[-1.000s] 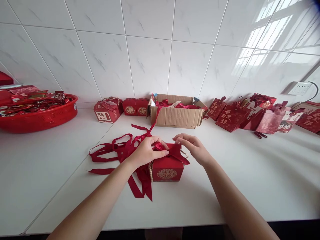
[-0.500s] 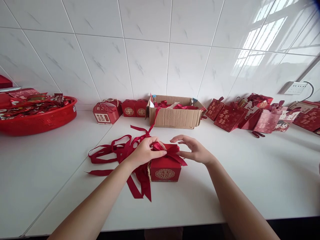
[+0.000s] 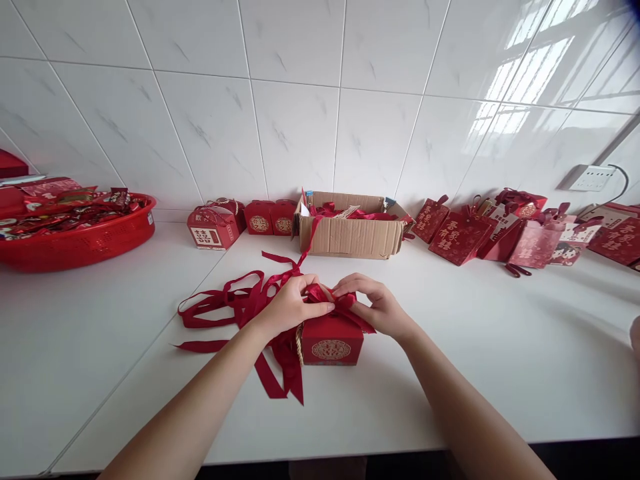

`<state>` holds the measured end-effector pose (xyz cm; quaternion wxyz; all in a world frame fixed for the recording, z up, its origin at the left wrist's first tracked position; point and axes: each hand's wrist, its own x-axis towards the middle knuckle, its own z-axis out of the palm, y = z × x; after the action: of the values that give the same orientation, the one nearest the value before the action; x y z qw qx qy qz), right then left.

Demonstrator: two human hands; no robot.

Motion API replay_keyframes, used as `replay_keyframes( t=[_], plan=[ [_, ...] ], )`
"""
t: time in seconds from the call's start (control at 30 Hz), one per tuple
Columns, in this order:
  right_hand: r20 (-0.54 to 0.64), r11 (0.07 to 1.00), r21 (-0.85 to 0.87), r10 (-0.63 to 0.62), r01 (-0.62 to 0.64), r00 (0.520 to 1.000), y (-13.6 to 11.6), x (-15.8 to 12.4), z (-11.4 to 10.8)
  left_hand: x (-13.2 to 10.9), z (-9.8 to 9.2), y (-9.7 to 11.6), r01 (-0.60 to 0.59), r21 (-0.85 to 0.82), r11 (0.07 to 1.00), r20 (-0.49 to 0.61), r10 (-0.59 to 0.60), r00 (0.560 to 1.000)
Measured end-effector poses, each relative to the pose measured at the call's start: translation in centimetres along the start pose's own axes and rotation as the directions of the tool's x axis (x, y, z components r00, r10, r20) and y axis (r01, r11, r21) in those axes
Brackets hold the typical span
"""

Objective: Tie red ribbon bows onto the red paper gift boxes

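Item: one small red box (image 3: pixel 332 341), on the white table (image 3: pixel 475 353) before me, its ribbon bow (image 3: pixel 346 303) pinched left by my left hand (image 3: pixel 291 303) and right by my right hand (image 3: pixel 379 308). Item: one heap of loose ribbon (image 3: pixel 254 304), beside the box, a strand reaching the carton (image 3: pixel 355 239); my forearm, snagging it, might have dragged it against the box, and uneven tugging loosened the bow.
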<state>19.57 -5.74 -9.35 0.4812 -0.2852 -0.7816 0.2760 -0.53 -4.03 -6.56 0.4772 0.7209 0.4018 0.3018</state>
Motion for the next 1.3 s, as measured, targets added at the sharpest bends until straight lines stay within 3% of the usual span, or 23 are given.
replay_keyframes(
  t=[0.17, 0.3, 0.47, 0.6, 0.87, 0.97, 1.1, 1.3],
  plan=[
    [-0.153, 0.992, -0.030, 0.118, -0.124, 0.981, 0.0, 0.1, 1.0, 0.0, 0.2, 0.1, -0.018, 0.010, 1.000, -0.022, 0.018, 1.000],
    [-0.253, 0.964, 0.114, 0.262, -0.240, 0.931, 0.1, 0.2, 1.8, 0.1, 0.4, -0.4, -0.043, 0.032, 0.999, -0.036, 0.044, 0.998],
    [-0.220, 0.863, 0.356, 0.450, -0.358, 0.866, 0.2, 0.1, 2.5, 0.3, 0.4, -0.8, -0.060, 0.063, 0.996, -0.003, 0.061, 0.998],
    [-0.245, 0.845, 0.375, 0.487, -0.381, 0.839, 0.1, 0.1, 2.5, 0.2, 0.5, -0.6, -0.058, 0.069, 0.996, 0.008, 0.058, 0.998],
    [-0.285, 0.890, 0.263, 0.439, -0.371, 0.852, 0.4, 0.0, 2.4, 0.3, 0.7, -0.4, -0.056, 0.067, 0.996, 0.004, 0.056, 0.998],
    [-0.310, 0.938, 0.069, 0.344, -0.340, 0.887, 0.5, -0.1, 2.2, 0.3, 0.7, -0.4, -0.064, 0.082, 0.995, 0.005, 0.064, 0.998],
    [-0.323, 0.958, -0.216, 0.113, -0.189, 0.940, 0.5, -0.1, 1.4, 0.2, 0.6, -0.4, -0.064, 0.114, 0.991, -0.004, 0.065, 0.998],
    [-0.214, 0.910, -0.396, 0.036, -0.120, 0.976, 0.3, -0.2, 0.7, 0.1, 0.8, -0.2, -0.052, 0.115, 0.992, -0.012, 0.053, 0.998]
  ],
)
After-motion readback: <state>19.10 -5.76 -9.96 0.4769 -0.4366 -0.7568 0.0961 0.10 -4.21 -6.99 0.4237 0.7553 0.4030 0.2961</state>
